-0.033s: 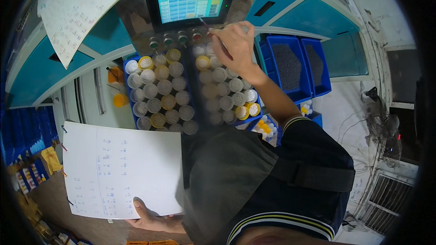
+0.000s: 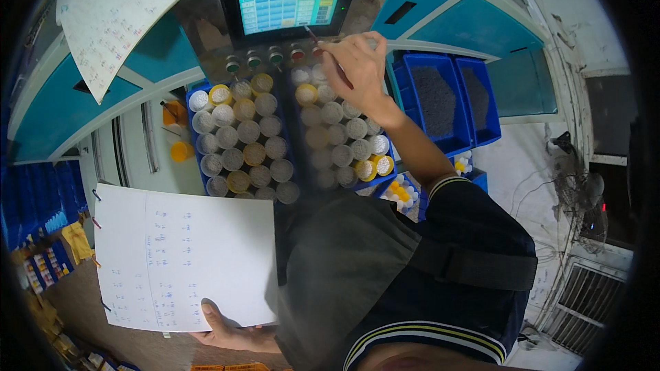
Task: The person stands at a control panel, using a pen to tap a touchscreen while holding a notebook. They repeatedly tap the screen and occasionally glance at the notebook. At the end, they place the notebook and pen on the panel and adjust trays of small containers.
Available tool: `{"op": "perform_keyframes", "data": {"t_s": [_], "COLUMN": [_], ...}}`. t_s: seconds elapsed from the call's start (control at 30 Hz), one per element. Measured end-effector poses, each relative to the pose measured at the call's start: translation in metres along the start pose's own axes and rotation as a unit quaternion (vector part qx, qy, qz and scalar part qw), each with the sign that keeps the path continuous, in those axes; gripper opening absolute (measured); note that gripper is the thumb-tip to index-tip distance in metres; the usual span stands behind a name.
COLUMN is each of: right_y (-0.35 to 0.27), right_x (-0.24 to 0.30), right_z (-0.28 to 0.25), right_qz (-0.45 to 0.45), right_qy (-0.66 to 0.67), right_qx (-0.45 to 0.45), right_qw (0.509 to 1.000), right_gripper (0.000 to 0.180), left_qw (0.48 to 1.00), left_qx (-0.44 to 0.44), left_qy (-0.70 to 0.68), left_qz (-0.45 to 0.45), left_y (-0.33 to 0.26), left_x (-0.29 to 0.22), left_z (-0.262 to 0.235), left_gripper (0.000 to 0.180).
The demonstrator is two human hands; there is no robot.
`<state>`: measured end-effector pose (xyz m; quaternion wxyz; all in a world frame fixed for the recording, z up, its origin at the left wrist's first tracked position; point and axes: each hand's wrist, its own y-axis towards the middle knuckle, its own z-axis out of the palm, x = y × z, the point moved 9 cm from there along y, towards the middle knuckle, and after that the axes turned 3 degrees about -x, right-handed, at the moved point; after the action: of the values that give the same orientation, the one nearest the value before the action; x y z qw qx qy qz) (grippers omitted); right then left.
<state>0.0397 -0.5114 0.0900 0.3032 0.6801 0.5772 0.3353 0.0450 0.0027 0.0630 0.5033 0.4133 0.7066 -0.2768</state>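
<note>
My right hand (image 2: 356,72) is closed around a slim dark red pen (image 2: 342,75). Its thin end reaches up to the lower edge of the lit touchscreen (image 2: 275,15); whether it touches the glass I cannot tell. At the lower left, my left hand (image 2: 223,330) grips a ring-bound notebook (image 2: 227,247) by its near edge. The thumb lies on top of the page, and the other fingers are mostly hidden underneath. Blue handwriting covers part of the white page. Below the screen runs a row of push buttons (image 2: 276,55), close to my right hand.
Two blue crates hold many round tubs (image 2: 255,154) of pale grains, some of them yellow. Blue bins of dark granules (image 2: 436,99) stand at right. A handwritten sheet (image 2: 120,14) hangs at upper left, and a yellow cup (image 2: 182,151) sits on the pale surface.
The pen's thin end has shifted very slightly to the right at the screen's lower edge, where a small dark patch now shows. My left hand and the notebook stay put.
</note>
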Motion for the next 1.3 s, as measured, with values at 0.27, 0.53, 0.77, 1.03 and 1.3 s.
{"op": "perform_keyframes", "data": {"t_s": [0.27,0.53,0.77,1.03,1.3], "right_y": [0.013,0.043,0.035,0.026,0.034], "right_x": [0.012,0.024,0.020,0.019,0.019], "right_z": [-0.006,0.005,0.006,0.009,0.003], "right_qz": [-0.031,-0.075,-0.056,-0.056,-0.058], "right_qy": [0.012,0.018,0.016,0.023,0.005], "right_qx": [-0.033,-0.066,-0.043,-0.025,-0.058], "right_qw": [0.999,0.995,0.997,0.998,0.997], "right_gripper": [0.021,0.024,0.018,0.021,0.021], "left_qw": [1.000,1.000,1.000,1.000,1.000], "left_qx": [-0.003,-0.004,-0.006,-0.015,-0.007], "left_qy": [0.010,0.016,0.005,0.009,0.020], "left_qz": [-0.002,0.017,-0.008,0.008,0.019], "left_y": [0.001,0.000,-0.001,0.000,0.002], "left_x": [0.001,0.000,0.004,0.001,0.002], "left_z": [-0.002,-0.001,-0.003,-0.003,-0.004], "left_gripper": [0.052,0.056,0.063,0.063,0.055]}}
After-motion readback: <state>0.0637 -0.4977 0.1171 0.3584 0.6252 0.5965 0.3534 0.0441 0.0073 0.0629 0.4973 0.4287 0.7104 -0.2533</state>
